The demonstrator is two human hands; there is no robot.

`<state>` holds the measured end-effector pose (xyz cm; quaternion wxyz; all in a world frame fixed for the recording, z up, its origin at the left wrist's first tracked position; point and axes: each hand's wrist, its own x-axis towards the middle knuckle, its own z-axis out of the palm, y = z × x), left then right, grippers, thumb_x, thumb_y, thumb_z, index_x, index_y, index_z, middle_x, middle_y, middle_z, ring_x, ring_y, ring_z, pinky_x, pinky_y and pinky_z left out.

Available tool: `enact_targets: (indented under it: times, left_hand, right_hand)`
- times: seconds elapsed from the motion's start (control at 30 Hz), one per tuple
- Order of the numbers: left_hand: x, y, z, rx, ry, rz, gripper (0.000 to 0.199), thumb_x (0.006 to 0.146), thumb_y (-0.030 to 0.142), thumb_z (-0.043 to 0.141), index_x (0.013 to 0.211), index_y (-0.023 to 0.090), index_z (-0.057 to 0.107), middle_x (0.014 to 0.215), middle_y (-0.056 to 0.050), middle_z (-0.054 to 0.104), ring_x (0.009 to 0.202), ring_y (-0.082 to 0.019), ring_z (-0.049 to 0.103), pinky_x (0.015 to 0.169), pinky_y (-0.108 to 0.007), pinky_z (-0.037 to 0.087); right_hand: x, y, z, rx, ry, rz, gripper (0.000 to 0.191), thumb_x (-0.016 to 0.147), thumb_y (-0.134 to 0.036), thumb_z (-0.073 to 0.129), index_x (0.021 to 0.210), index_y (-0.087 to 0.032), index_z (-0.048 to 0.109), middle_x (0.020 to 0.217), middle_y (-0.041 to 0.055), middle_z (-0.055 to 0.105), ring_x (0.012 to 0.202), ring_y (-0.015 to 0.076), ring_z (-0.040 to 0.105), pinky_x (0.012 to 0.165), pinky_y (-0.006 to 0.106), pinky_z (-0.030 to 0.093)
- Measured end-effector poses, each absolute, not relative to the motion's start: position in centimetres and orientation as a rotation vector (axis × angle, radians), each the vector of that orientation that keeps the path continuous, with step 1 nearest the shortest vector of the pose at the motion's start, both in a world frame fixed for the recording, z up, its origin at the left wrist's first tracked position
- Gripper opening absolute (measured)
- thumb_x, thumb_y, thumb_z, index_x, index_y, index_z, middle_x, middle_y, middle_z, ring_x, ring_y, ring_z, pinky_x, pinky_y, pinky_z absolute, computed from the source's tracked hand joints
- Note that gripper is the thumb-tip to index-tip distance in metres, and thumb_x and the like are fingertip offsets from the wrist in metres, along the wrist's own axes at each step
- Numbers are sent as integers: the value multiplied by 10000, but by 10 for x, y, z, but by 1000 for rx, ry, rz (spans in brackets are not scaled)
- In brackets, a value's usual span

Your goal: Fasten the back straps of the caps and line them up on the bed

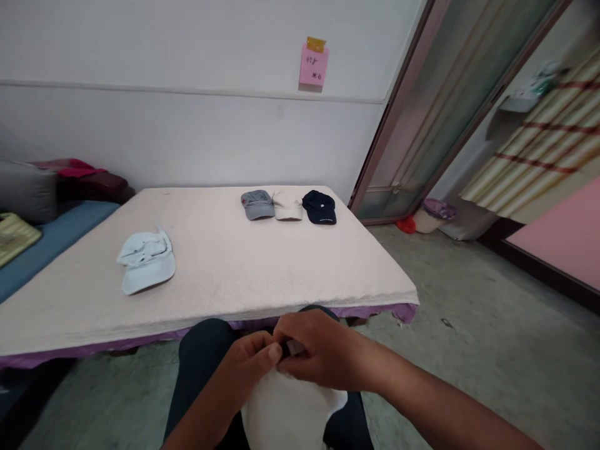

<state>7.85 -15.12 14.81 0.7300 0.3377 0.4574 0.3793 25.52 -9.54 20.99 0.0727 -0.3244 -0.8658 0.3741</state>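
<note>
A white cloth item (288, 409), perhaps a cap, lies over my lap. My left hand (248, 365) pinches its upper edge, thumb against fingers. Right beside it, my right hand (314, 347) has its fingers curled round the same edge, nearly touching the left thumb. A small pale tab shows between the right fingers. On the pink-white bed surface, a light blue cap (149, 270) lies at the left. Toward the back, a grey cap (257, 206), a cream cap (287, 207) and a navy cap (320, 209) sit side by side.
The bed (210, 269) spans the view in front of my knees. A pink note (314, 65) is taped to the wall. At the left are a grey cushion (28, 190) and a blue mat. A bin (431, 217) stands on the floor by the sliding door, near a striped curtain.
</note>
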Motion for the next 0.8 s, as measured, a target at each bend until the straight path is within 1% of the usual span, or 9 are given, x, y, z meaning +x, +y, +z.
enact_targets:
  times: [0.07, 0.13, 0.2, 0.3, 0.37, 0.53, 0.63, 0.8]
  left_hand:
    - [82, -151, 147, 739, 1009, 817, 313, 710, 442, 733, 688, 151, 621, 609, -4, 586, 566, -138, 513, 565, -251, 343]
    - [84, -152, 147, 735, 986, 818, 281, 737, 415, 720, 741, 141, 659, 627, -15, 610, 564, -134, 518, 577, -254, 350]
    - [85, -153, 147, 722, 979, 826, 271, 747, 407, 717, 776, 140, 676, 640, -22, 623, 562, -132, 520, 573, -254, 351]
    - [83, -154, 145, 704, 1003, 843, 279, 732, 413, 731, 735, 142, 666, 621, -14, 610, 546, -123, 507, 557, -247, 345]
    - [81, -155, 145, 700, 1004, 837, 285, 742, 411, 725, 729, 133, 667, 640, -19, 616, 546, -109, 493, 554, -238, 342]
    - [80, -158, 146, 654, 952, 856, 246, 767, 365, 717, 817, 124, 712, 689, -34, 650, 576, -98, 515, 570, -219, 366]
    - [82, -159, 147, 621, 946, 878, 212, 758, 340, 731, 797, 131, 717, 670, -28, 658, 565, -92, 526, 559, -207, 374]
    - [84, -159, 144, 552, 927, 901, 171, 748, 283, 743, 823, 130, 722, 672, -29, 676, 548, -86, 538, 541, -198, 385]
  right_hand:
    - [253, -97, 209, -947, -2665, 1038, 56, 794, -228, 570, 809, -174, 566, 743, -4, 579, 626, 107, 483, 534, 229, 267]
    - [253, -97, 209, -935, -2674, 1045, 61, 799, -227, 568, 829, -175, 578, 749, -1, 586, 629, 111, 486, 536, 232, 270]
    - [255, -96, 208, -923, -2614, 1152, 87, 793, -214, 588, 872, -184, 607, 794, 0, 613, 683, 120, 528, 561, 227, 305]
    - [260, -94, 205, -895, -2445, 1357, 151, 796, -202, 615, 946, -204, 640, 901, 2, 647, 794, 132, 578, 627, 214, 369]
    - [263, -94, 203, -885, -2360, 1445, 183, 793, -187, 623, 972, -213, 647, 935, 0, 653, 808, 128, 584, 657, 210, 391]
    - [266, -95, 200, -883, -2306, 1478, 202, 783, -175, 629, 979, -215, 656, 937, 2, 658, 785, 121, 583, 677, 215, 404]
    - [266, -96, 199, -870, -2282, 1483, 198, 778, -180, 635, 970, -221, 660, 934, 2, 658, 807, 130, 588, 672, 213, 403]
    - [265, -98, 192, -866, -2230, 1468, 215, 751, -152, 634, 953, -222, 659, 902, -11, 656, 801, 130, 582, 683, 221, 400]
